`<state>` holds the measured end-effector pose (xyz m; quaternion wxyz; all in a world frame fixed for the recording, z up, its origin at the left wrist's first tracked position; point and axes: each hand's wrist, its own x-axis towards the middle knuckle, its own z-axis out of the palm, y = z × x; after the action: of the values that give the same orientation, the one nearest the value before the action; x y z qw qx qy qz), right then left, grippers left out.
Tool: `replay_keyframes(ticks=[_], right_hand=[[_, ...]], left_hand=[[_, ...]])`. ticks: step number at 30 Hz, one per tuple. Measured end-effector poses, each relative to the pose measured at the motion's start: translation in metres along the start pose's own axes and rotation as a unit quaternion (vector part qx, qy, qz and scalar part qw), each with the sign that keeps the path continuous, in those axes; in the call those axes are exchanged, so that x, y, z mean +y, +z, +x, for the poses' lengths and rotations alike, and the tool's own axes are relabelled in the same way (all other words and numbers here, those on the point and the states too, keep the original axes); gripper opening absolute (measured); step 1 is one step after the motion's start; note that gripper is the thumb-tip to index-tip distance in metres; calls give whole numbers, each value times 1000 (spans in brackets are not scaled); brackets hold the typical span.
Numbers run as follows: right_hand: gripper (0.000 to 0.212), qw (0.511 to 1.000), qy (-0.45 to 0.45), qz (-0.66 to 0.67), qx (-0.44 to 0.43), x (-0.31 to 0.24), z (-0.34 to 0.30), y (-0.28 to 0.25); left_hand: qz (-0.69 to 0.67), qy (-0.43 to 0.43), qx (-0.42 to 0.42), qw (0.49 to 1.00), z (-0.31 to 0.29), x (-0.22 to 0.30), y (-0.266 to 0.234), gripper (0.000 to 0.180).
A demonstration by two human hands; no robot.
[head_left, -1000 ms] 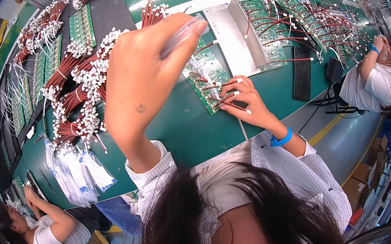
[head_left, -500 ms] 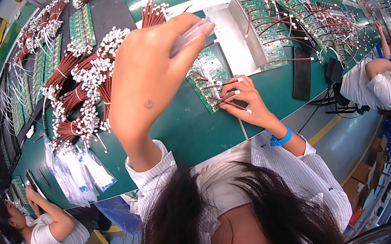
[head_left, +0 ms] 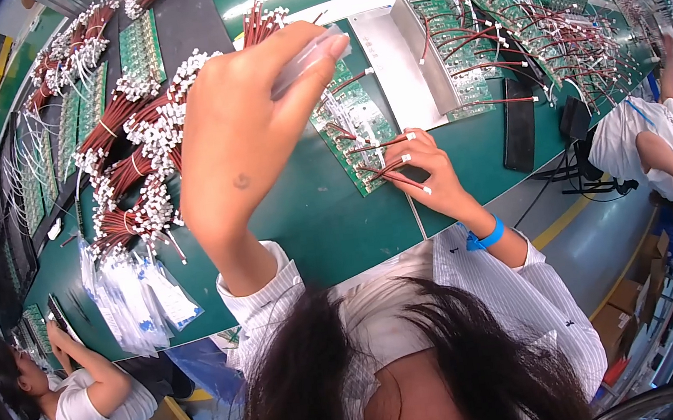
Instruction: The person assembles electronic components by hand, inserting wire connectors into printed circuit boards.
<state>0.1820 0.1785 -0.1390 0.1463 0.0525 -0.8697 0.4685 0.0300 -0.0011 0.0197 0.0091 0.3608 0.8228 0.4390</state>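
Fingers of my left hand (head_left: 247,129) pinch a clear plastic strip (head_left: 307,56), long axis toward two o'clock. At four o'clock, nearer, my right hand (head_left: 424,167) pins red wires (head_left: 382,172) on the green board (head_left: 356,128).

clear plastic strip (head_left: 308,58) aloft; green circuit board (head_left: 357,136) flat, red-wired

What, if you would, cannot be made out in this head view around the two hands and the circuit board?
- Clear thing pinched in the left hand: blurred and see-through, so its kind is unclear.
- Green circuit board: its upper left part is hidden behind the left hand; its parts are too small to tell.
- Right hand: covers the board's corner, so where the red wires plug in is hidden.
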Motion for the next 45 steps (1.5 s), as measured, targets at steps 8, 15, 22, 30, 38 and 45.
replay_keyframes(ticks=[8,15,22,30,38,45], right_hand=[[11,998,27,37,45,8,-5,1],[11,995,43,70,53,5,-4,-1],[11,1000,11,7,-3,-2,-4,-1],[9,998,14,-35,-40,1,-6,1],[9,998,12,-33,-45,-2,-4,1],[10,998,6,-40,-43,-2,-4,2]], left_hand=[[3,11,-3,1000,0,-2,1,27],[3,8,-8,1000,0,-2,0,26],[0,14,-4,1000,0,-2,1,26],[2,30,3,1000,0,-4,1,26],[-2,28,1,1000,0,-4,2,27],[12,11,-14,1000,1,-5,3,29]])
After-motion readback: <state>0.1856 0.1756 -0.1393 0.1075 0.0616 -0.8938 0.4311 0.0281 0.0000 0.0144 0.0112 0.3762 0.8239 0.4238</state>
